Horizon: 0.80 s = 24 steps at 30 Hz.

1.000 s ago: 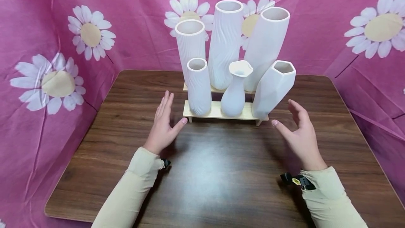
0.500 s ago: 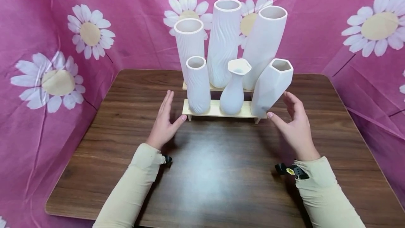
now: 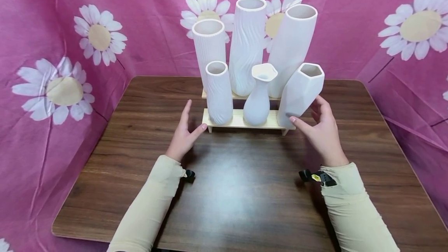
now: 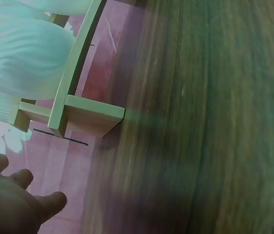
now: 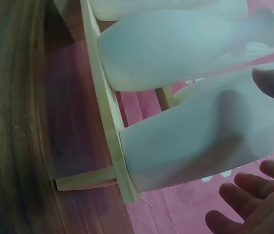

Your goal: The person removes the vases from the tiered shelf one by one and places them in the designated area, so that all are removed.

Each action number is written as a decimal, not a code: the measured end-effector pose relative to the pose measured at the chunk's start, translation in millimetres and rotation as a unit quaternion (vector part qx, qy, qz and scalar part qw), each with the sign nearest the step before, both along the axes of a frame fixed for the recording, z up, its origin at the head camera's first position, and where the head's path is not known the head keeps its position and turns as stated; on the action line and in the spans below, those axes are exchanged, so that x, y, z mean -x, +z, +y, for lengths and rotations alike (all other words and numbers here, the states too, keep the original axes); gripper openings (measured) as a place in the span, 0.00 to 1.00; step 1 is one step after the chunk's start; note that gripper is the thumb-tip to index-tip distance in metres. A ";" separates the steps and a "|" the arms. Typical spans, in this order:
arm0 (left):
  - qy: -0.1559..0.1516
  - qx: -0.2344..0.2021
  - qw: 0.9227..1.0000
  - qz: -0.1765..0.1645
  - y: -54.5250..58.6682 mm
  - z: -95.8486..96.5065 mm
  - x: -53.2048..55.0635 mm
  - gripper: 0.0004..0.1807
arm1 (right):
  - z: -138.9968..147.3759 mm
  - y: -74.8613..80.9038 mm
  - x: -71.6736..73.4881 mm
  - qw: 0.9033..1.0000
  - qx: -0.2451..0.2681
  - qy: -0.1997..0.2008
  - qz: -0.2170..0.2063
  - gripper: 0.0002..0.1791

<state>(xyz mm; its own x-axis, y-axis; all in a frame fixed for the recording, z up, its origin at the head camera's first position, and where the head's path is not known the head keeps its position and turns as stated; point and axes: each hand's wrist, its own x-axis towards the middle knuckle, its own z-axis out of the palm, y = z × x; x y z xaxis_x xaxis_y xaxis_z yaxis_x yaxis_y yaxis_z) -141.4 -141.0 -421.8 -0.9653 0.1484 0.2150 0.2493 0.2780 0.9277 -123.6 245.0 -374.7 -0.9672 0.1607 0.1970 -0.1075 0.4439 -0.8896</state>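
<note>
The faceted white ceramic vase with a five-sided mouth (image 3: 301, 92) is standing at the front right of the display. Behind it all, a pink cloth printed with daisies (image 3: 154, 14) is hanging; below, a dark brown wood-grain table (image 3: 227, 205) is supporting a pale wooden stand with two planks (image 3: 238, 118). The tall wavy white ceramic vase (image 3: 246, 49), the tall smooth white ceramic vase (image 3: 291, 51) and the ribbed white ceramic vase (image 3: 210, 51) are lining the rear, presumably so the shorter ones aren't hiding them. The slim wavy white ceramic vase (image 3: 219, 98) and the flare-lipped white ceramic vase (image 3: 257, 104) are sharing the front plank.

The right hand (image 3: 323, 131) is framing the faceted vase, thumb before it and fingers behind, wide apart and grasping nothing, though I can't swear no hidden fingertip is brushing it. The left hand (image 3: 184, 135) is resting spread in the air, empty, near the stand's left end.
</note>
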 end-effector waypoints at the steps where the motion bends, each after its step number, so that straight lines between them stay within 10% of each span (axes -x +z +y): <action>1: -0.004 -0.009 1.000 -0.007 3.9 1.8 -1.1 0.49 | 0.1 -0.2 1.2 1.000 0.003 0.003 0.002 0.49; 6: -0.025 -0.052 0.997 -0.043 17.4 10.8 -4.4 0.51 | 1.4 -3.4 6.6 0.999 0.016 0.025 0.015 0.51; 17: -0.026 -0.079 0.992 -0.092 -20.1 10.9 20.2 0.57 | -1.2 6.7 11.5 0.995 0.079 0.065 -0.002 0.45; 24: -0.045 -0.041 0.988 -0.145 2.1 11.7 13.1 0.54 | -2.0 14.1 19.0 0.993 0.089 0.082 -0.012 0.42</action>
<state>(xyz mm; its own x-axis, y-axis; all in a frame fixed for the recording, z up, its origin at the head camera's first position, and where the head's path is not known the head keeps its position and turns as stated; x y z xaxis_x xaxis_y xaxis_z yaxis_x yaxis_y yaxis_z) -154.5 -129.3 -419.6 -0.9716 0.2305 -0.0530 -0.0089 0.1882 0.9821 -142.7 243.0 -360.7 -0.9871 0.0315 0.1568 -0.1435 0.2585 -0.9553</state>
